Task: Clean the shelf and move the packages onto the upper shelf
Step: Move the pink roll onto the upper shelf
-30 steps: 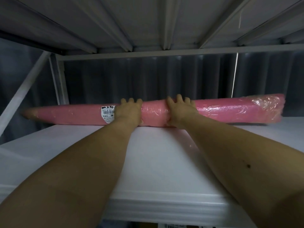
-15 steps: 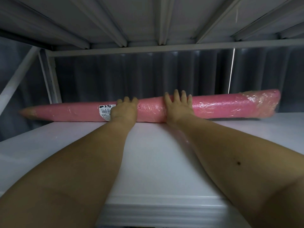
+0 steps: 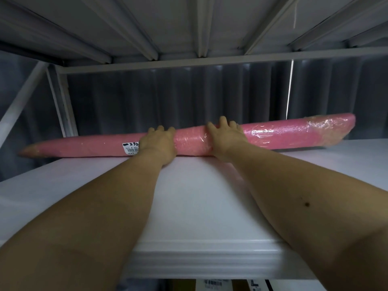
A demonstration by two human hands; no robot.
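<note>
From the head view, a long pink roll point(image 3: 273, 136) wrapped in clear film lies lengthwise at the back of the white upper shelf point(image 3: 199, 198), against the grey corrugated wall point(image 3: 189, 97). The left hand point(image 3: 158, 143) rests over its middle beside a white label point(image 3: 131, 147), fingers point(image 3: 160, 129) draped on top. The right hand point(image 3: 225, 136) presses just beside it, fingers point(image 3: 223, 121) spread flat over the roll's crest

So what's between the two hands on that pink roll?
In the head view, only a bare stretch of the plastic-wrapped pink roll lies between the left hand and the right hand. The label sits left of the left hand.
</note>
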